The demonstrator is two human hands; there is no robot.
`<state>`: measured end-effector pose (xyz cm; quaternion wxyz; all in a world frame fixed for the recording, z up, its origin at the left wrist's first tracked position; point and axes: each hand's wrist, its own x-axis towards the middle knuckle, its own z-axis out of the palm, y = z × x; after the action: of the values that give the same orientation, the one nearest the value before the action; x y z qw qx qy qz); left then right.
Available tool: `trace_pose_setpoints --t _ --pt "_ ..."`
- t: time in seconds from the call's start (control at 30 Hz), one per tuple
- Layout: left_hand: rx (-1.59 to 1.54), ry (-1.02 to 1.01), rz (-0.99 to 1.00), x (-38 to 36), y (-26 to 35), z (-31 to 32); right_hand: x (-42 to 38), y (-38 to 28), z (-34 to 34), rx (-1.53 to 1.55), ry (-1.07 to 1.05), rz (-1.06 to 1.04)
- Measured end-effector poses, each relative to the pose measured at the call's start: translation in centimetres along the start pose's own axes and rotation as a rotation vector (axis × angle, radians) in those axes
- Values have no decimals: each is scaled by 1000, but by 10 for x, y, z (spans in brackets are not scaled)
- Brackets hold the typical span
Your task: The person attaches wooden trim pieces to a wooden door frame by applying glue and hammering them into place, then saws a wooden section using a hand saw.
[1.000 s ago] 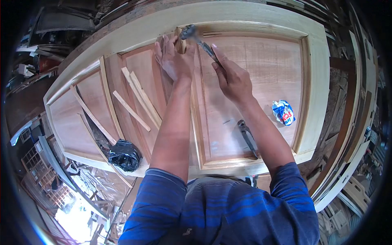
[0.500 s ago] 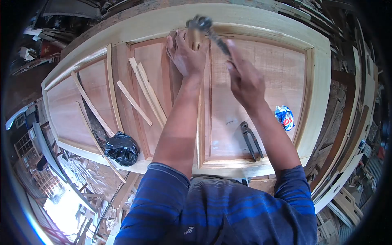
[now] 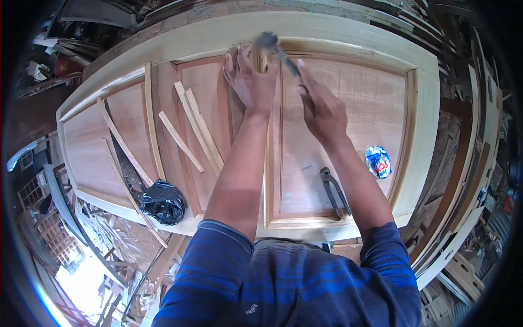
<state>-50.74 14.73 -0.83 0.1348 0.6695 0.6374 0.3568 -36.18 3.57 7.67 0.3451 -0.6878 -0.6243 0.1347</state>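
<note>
My right hand (image 3: 325, 111) is closed around the handle of a hammer (image 3: 289, 64), whose blurred head is over the far end of a wooden strip (image 3: 266, 185). Fingers and thumb of my left hand (image 3: 254, 84) straddle this strip near the far rail, holding it against the panelled wooden door (image 3: 338, 87). Whether a nail is under the hammer head cannot be seen. Pincers (image 3: 333, 192) lie on the right panel, below my right forearm.
Several loose wooden strips (image 3: 181, 143) lie across the left panels. A black plastic bag (image 3: 163, 203) sits near the door's close edge, and a crumpled blue-and-white packet (image 3: 378, 162) at the right. Stacked boards (image 3: 457, 185) flank the door, with wood scraps (image 3: 111, 231) on the floor.
The hammer and my right hand have shifted slightly down and left, the hammer head dropping toward the strip's end. My left hand stays on the strip. The whole view shifts slightly.
</note>
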Motion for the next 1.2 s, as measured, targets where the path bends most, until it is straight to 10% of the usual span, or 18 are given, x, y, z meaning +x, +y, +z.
trace_pose_setpoints --t 0.1,0.27,0.43,0.6,0.8,0.93,1.1,1.2 --pt "52 54 41 -2 -2 2 -3 -15 -4 172 260 -103" --pt "49 19 9 -3 3 -1 -15 12 19 -168 -105 53" --pt "36 26 -8 -6 -1 -1 -5 -17 2 206 270 -63" --pt "25 -30 -48 -1 6 -5 -11 8 15 -136 -182 130" --pt "46 2 -13 -1 2 -2 -11 -8 12 304 408 -79" --pt "71 28 13 1 7 -5 -8 11 18 -182 -147 54" --pt "21 37 6 -2 0 0 -6 -14 7 235 293 -103" --pt "114 51 69 -2 -5 4 -18 9 16 18 63 -42"
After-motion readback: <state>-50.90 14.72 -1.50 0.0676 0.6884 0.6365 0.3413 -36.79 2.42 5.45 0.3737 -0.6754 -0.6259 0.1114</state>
